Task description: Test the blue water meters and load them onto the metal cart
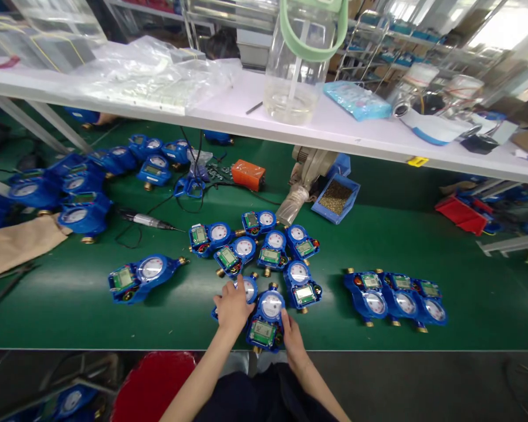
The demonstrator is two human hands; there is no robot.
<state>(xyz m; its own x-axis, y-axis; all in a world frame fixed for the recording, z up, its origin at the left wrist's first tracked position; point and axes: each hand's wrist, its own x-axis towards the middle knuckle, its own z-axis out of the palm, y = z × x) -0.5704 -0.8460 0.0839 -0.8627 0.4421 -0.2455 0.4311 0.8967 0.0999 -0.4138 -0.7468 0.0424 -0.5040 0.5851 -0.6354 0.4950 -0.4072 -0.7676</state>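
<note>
At the bench's near edge a blue water meter point(271, 305) lies with its white dial away from me and its green circuit board towards me. My right hand point(294, 339) is closed against this meter's right side, its lower fingers partly hidden. My left hand point(232, 306) curls over another blue water meter point(249, 287) just to the left, covering most of it. The left thumb is close to the front meter. Several similar open meters, such as one water meter point(303, 284) to the right, are grouped behind my hands.
One meter point(152, 269) lies apart at left; a row of meters point(405, 302) sits at right. Behind are an electric screwdriver point(147, 220), an orange box point(248, 174) and a blue bin of small brass-coloured parts point(356, 190). A white shelf point(246, 126) overhangs the green bench point(325, 334).
</note>
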